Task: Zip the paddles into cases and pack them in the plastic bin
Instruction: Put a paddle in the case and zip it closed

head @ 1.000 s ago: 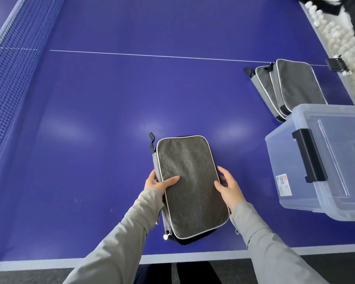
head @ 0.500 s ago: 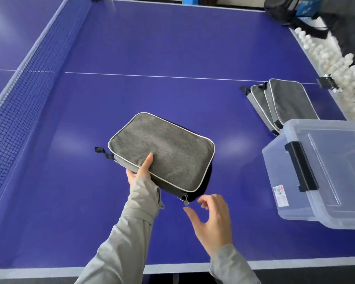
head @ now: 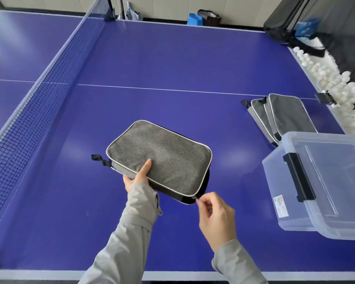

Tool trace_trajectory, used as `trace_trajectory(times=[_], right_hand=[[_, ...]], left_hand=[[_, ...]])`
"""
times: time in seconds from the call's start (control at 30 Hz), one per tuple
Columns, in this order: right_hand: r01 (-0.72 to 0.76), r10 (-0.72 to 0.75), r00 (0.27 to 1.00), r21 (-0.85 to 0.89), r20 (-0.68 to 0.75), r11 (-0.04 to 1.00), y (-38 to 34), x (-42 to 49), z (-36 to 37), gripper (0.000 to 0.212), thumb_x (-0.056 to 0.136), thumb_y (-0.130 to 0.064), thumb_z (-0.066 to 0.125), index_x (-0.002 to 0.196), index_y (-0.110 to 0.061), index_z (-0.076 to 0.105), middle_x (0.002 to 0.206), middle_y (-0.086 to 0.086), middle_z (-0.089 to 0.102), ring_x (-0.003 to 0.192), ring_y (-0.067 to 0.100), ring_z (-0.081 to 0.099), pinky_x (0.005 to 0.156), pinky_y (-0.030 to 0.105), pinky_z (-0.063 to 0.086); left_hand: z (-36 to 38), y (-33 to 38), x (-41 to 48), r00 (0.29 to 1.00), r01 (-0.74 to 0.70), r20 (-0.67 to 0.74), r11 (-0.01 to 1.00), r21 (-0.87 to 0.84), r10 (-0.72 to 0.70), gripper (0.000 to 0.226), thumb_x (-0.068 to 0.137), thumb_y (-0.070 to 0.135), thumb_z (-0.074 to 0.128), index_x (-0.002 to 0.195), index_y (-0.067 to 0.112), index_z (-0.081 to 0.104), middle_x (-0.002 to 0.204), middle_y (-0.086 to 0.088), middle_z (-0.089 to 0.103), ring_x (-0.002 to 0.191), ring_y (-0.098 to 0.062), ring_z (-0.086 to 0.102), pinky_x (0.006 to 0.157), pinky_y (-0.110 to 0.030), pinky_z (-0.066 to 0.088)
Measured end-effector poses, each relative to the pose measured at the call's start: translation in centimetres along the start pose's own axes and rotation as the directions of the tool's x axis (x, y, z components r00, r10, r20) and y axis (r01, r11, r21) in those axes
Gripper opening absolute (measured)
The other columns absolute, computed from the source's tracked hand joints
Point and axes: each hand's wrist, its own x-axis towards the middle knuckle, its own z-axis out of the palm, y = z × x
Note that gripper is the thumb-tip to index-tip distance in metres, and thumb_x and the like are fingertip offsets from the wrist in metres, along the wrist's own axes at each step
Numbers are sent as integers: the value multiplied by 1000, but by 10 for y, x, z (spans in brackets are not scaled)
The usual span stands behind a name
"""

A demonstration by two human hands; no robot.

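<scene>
A grey paddle case (head: 164, 158) with light piping lies slantwise on the blue table, its black loop pointing left. My left hand (head: 138, 175) grips its near-left edge, thumb on top. My right hand (head: 215, 216) pinches the zipper pull (head: 195, 198) at the case's near-right corner. The case's right side gapes dark there. What is inside stays hidden. A clear plastic bin (head: 324, 185) with a black latch stands at the right, its lid on.
Three more grey cases (head: 283, 117) lie overlapped behind the bin. A trough of white balls (head: 336, 78) runs along the table's right edge. The net (head: 33, 111) crosses at the left. Bags sit beyond the far edge.
The case was turned from lengthwise to slantwise. My right hand let go of its side, swung round and closed its fingers on the zipper pull. My left hand kept its hold.
</scene>
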Motion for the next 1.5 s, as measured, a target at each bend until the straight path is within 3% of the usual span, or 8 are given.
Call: trace_trajectory(times=[0.17,0.3,0.43,0.6,0.7,0.97,1.3,1.5], right_hand=[[-138,139,988,16,-67,990,14,12,-14,18,73,0,76,69,-5,60,56,-4,58,56,13,51,51,20,38],[-237,237,966,14,-101,971,23,28,-12,15,75,-2,76,70,-2,62,56,1,61,48,22,54,54,25,40],[-331,332,935,28,-126,943,43,53,-15,10,77,-2,73,76,-1,64,60,8,65,56,29,60,61,26,39],[-355,356,934,86,8,931,52,70,-17,10,81,-1,68,78,-8,62,57,-6,59,52,14,57,58,19,42],[-381,363,923,179,127,907,55,86,-22,16,82,0,68,76,-12,59,62,-5,61,51,-4,57,54,4,41],[-355,263,897,224,356,908,45,121,-27,23,83,1,65,72,-19,58,64,-1,63,49,1,57,58,14,47],[-367,230,907,391,353,844,21,139,-24,19,84,-1,64,76,-18,62,59,-9,64,52,5,57,56,14,48],[-353,243,930,483,276,801,11,149,-35,19,83,3,63,76,-15,62,61,-2,62,50,5,56,54,14,47]], left_hand=[[-7,5,1,999,21,26,1000,21,-22,47,63,19,84,101,25,56,106,-5,68,97,-28,67,90,-45,54],[-13,7,1,997,38,58,997,68,-42,39,59,23,86,84,29,56,88,0,68,74,-21,67,68,-35,57],[-21,5,0,989,55,128,991,119,-70,40,57,22,87,86,28,60,87,-1,70,77,-24,69,78,-41,58],[-25,11,1,968,33,243,994,104,-57,46,58,13,86,97,25,63,95,-5,72,83,-27,71,73,-39,57],[-25,18,2,937,-8,348,991,135,-40,51,57,9,86,100,22,63,95,-7,73,78,-26,72,68,-36,57],[-21,37,2,844,-169,535,964,204,35,68,41,16,90,102,23,61,91,-3,75,83,-26,72,69,-37,58],[-26,60,2,709,-358,702,891,280,64,71,39,22,89,104,27,61,98,2,74,92,-20,71,75,-34,57],[-31,67,2,600,-542,800,748,383,25,72,37,29,89,102,27,58,92,10,73,87,-9,70,69,-18,54]])
